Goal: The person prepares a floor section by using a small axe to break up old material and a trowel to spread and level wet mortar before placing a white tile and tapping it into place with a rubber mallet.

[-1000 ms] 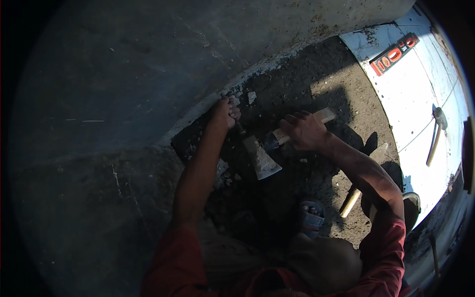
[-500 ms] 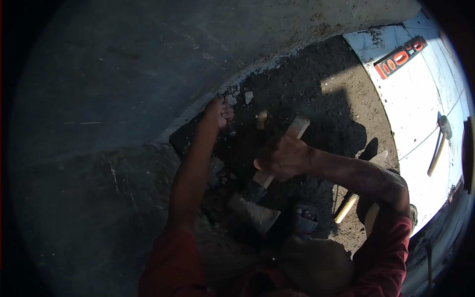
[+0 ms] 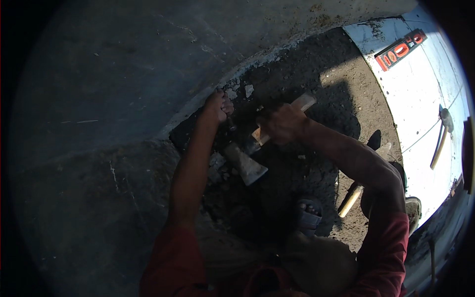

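Note:
My left hand [image 3: 220, 104] is closed round a dark metal chisel [image 3: 231, 126] at the foot of the grey concrete wall [image 3: 123, 89], beside pale broken chips [image 3: 249, 90]. My right hand [image 3: 279, 121] grips the wooden handle [image 3: 305, 102] of an axe slantwise over the rough, shadowed ground [image 3: 316, 69]. The broad, dusty axe head [image 3: 247, 166] is down at the lower left end of the handle, just below the chisel's end, with a gap between them. Part of the chisel is hidden in my fingers.
On the white tiles [image 3: 410, 148] at the right lie an orange and black spirit level [image 3: 398, 52] and a mallet [image 3: 445, 123]. A wooden-handled tool [image 3: 349, 203] lies by my right arm near a bucket [image 3: 414, 213]. My sandalled foot [image 3: 309, 218] is below.
My right hand and the axe swung down toward the lower left half a second ago and are now raised again, nearer the chisel. My left hand stays by the wall, slightly higher in view.

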{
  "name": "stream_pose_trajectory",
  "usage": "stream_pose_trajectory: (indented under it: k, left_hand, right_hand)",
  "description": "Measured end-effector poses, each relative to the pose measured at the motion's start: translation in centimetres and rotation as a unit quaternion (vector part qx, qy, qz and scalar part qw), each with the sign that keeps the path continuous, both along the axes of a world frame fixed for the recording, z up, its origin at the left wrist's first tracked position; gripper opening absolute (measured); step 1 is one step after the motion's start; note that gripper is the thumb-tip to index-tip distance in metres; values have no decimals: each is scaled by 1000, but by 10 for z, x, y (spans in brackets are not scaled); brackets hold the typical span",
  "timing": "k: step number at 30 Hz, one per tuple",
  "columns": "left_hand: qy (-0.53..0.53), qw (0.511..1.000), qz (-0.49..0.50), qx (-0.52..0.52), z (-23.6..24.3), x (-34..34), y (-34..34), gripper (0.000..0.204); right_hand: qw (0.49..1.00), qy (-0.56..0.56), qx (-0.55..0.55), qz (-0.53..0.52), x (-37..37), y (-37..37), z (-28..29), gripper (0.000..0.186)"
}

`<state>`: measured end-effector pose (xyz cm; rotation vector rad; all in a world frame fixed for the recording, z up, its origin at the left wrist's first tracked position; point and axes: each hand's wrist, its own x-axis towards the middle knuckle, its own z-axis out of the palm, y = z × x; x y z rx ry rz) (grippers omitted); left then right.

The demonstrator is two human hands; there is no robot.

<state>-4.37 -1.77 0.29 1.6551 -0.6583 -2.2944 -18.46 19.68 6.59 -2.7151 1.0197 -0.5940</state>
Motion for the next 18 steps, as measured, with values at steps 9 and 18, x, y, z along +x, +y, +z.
stream_pose_trajectory:
  k: [9,18]
  left_hand:
    - [9,1000,-2,0,-3,-5,-12,19]
    - [-17,1000,3,8,-38,7,-23,23]
  right_hand:
    - [993,-72,-94,-16,5,-2,-10,21]
    - [998,-59,-11,-31,32,25,23,31]
